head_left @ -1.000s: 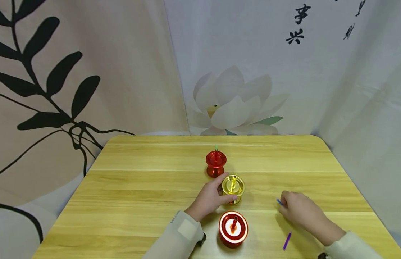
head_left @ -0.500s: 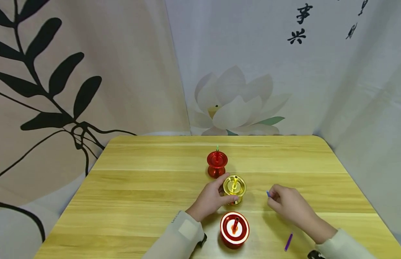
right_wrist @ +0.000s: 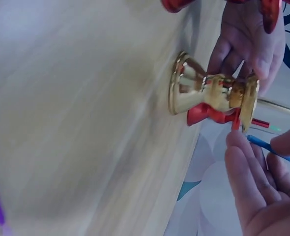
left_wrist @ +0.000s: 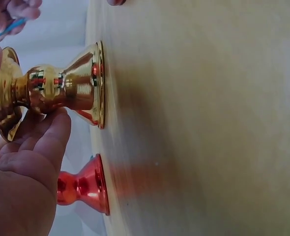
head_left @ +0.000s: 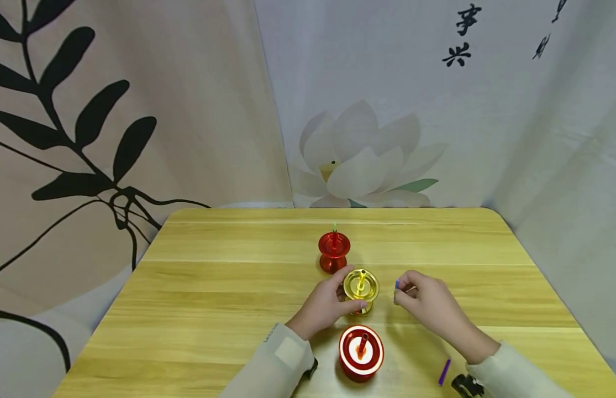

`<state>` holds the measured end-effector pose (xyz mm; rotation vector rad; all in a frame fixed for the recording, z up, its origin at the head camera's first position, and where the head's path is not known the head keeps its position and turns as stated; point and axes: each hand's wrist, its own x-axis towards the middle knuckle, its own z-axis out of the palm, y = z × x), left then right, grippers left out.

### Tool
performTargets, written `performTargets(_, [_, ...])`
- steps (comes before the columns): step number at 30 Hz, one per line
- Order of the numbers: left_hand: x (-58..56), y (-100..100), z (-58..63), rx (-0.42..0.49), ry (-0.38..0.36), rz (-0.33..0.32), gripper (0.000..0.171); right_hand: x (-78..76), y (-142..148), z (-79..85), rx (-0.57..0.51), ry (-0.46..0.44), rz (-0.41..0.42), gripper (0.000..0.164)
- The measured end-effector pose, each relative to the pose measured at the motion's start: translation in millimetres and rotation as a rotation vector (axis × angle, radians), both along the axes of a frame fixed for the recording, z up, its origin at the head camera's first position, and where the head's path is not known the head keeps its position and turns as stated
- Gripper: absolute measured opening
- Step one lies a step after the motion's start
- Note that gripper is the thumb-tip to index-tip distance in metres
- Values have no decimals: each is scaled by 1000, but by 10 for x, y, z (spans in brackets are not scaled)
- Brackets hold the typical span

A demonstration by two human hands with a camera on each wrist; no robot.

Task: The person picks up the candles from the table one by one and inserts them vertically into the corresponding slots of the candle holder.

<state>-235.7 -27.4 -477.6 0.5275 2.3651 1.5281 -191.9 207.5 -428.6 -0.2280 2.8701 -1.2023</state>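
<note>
A gold candle holder (head_left: 369, 286) stands upright on the table, a hollow spike rising from its dish. My left hand (head_left: 319, 305) grips it from the left, thumb in front and fingers round the back. Just right of the holder, apart from it, my right hand (head_left: 430, 302) pinches a thin blue candle (head_left: 396, 284) between thumb and fingers. The right wrist view shows this candle (right_wrist: 264, 144) more fully, beside the gold dish. Behind stands a red candle holder (head_left: 333, 263) with a green tip at its top. Nearer me is another red holder (head_left: 358, 371) with a bright, reflecting dish.
A thin purple candle (head_left: 444, 372) lies on the wooden table (head_left: 228, 298) below my right forearm. Printed curtains hang behind the table's far edge. Both red holders stand close to my left hand, one behind it and one in front.
My right hand has risen and moved left with the blue candle, towards the gold candle holder. My left hand keeps its grip, and the holders stand where they were.
</note>
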Motion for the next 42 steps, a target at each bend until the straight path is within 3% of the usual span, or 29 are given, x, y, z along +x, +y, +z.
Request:
performTargets(10, [8, -14, 3, 51, -5, -31, 82, -53, -185, 61, -71, 25, 13, 4])
performTargets(30, [16, -32, 20, 32, 22, -44, 79, -111, -343, 228, -120, 121, 15, 7])
performTargets(42, [10, -36, 14, 27, 14, -50, 79, -136, -402, 222, -172, 157, 32, 4])
